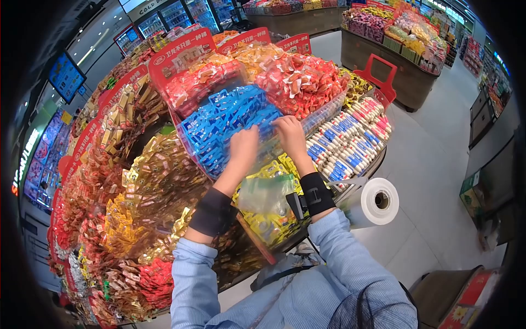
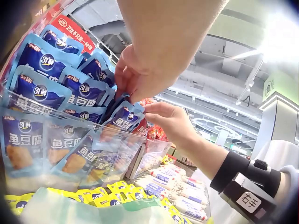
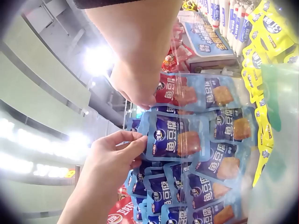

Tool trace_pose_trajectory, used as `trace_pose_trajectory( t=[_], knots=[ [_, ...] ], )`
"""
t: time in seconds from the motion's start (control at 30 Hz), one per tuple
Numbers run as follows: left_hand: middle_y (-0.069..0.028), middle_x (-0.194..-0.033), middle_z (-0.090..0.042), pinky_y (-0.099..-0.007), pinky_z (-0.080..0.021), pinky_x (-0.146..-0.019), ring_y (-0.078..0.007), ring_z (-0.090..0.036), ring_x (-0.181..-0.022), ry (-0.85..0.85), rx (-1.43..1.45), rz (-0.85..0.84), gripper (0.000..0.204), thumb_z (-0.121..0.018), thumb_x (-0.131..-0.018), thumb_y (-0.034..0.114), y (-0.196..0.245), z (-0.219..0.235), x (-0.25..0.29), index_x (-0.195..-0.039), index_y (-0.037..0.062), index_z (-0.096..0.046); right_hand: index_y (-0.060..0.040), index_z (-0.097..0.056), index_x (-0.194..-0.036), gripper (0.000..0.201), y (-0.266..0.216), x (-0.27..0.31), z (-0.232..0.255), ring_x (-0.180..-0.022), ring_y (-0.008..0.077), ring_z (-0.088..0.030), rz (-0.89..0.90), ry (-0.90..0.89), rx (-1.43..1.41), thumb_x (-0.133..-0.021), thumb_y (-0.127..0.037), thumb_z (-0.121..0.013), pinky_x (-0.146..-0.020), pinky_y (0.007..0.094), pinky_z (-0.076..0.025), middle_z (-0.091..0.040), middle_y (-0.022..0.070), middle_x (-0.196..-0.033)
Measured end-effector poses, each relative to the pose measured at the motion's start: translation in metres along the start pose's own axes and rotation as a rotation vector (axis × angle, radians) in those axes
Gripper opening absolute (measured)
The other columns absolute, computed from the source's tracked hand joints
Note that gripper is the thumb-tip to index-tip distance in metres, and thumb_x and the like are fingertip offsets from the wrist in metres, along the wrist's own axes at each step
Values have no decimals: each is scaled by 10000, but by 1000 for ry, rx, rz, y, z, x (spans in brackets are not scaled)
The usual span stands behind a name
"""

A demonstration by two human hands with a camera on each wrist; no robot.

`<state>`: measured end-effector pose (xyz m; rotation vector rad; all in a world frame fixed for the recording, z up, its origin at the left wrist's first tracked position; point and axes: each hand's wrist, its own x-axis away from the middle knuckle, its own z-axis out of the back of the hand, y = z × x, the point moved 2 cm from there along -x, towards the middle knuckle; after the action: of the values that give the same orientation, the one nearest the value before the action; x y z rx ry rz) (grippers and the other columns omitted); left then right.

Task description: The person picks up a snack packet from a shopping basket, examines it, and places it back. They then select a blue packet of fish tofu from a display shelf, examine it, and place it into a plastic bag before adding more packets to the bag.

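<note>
Both hands pinch blue snack packets.

1. My left hand and right hand sit close together over the blue packets, with only a narrow gap between them.
2. The clear bin wall blocks any approach from the front; the way in is over its top.
3. The red packets crowd the right side.
4. The yellow packets and plastic bag fill the space beneath my wrists.

Blue snack packets, heaped in clear bin
</note>
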<state>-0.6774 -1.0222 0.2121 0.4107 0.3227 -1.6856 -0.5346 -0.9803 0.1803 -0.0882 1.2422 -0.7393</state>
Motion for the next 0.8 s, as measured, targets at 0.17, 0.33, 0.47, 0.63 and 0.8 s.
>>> trace_pose_trajectory(
  t=[0.17,0.33,0.47,0.63,0.8],
  knots=[
    [-171,-619,-543,-442,-423,-522,-350,-549,-595,0,19,-12,97,-519,-785,124,-1,-6,7,-811,35,-491,-76,-556,-781,134,1,-3,-9,-865,262,-498,57,-67,43,-654,-58,-595,-806,381,-369,-546,67,-820],
    [-172,-623,-546,-441,-422,-531,-352,-549,-606,-18,56,20,83,-522,-779,113,-2,0,9,-816,44,-494,-73,-563,-757,103,4,-11,-9,-809,255,-496,39,-91,104,-660,-46,-586,-798,364,-376,-521,60,-739],
    [-163,-615,-545,-443,-420,-532,-348,-549,-605,-9,54,4,80,-523,-775,120,2,4,6,-805,50,-502,-81,-555,-711,52,12,-11,-13,-818,263,-506,-191,-97,-7,-663,-85,-574,-771,388,-393,-550,57,-761],
    [-161,-598,-543,-440,-420,-526,-344,-551,-593,-3,34,15,75,-525,-770,124,2,3,7,-785,53,-506,-72,-548,-724,49,11,-14,-9,-825,270,-511,-291,-33,-111,-676,-76,-556,-705,368,-430,-547,62,-763],
    [-158,-580,-538,-440,-418,-516,-345,-549,-573,20,39,11,74,-527,-766,120,2,2,6,-780,51,-506,-66,-533,-759,79,13,-13,-13,-828,269,-509,-240,-78,-122,-682,-66,-547,-691,372,-434,-540,70,-787]
  ],
)
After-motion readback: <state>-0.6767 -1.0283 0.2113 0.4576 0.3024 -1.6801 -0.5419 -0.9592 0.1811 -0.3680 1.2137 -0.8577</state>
